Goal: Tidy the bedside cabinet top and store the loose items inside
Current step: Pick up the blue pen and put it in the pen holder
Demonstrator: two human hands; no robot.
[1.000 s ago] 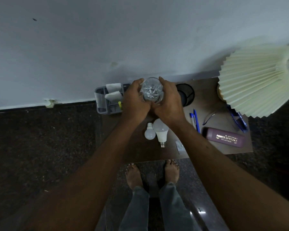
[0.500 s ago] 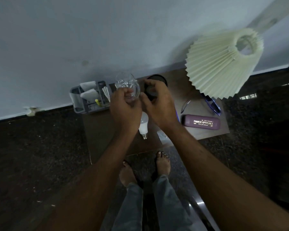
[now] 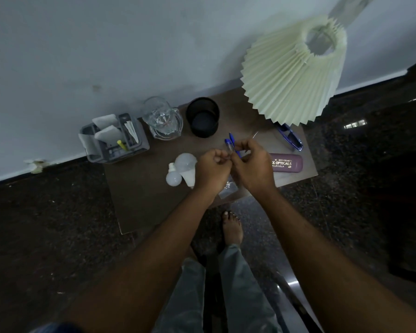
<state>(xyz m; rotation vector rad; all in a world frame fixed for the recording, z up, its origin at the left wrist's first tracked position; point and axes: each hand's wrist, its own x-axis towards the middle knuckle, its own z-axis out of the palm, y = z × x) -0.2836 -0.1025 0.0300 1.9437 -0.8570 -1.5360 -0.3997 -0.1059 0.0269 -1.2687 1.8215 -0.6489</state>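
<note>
Both hands meet over two blue pens (image 3: 231,143) at the middle of the brown cabinet top (image 3: 142,203). My left hand (image 3: 211,169) is curled with its fingertips against the clear-barrelled pen. My right hand (image 3: 252,164) pinches the other pen from the right. A clear glass jug (image 3: 162,118) stands free at the back. Beside it is a black round holder (image 3: 203,117). Two white bulbs (image 3: 181,170) lie left of my left hand. A small clear packet (image 3: 228,190) lies partly hidden under my wrists. A purple glasses case (image 3: 286,163) and blue glasses (image 3: 289,138) lie to the right.
A grey organiser (image 3: 113,140) with papers stands at the back left corner against the wall. A pleated cream lampshade (image 3: 293,73) overhangs the back right of the top. Dark stone floor surrounds the cabinet, and my bare foot (image 3: 232,227) stands at its front edge.
The glass jug left my hands and now stands at the back between the organiser and the black holder. Both hands moved forward and right to the blue pens.
</note>
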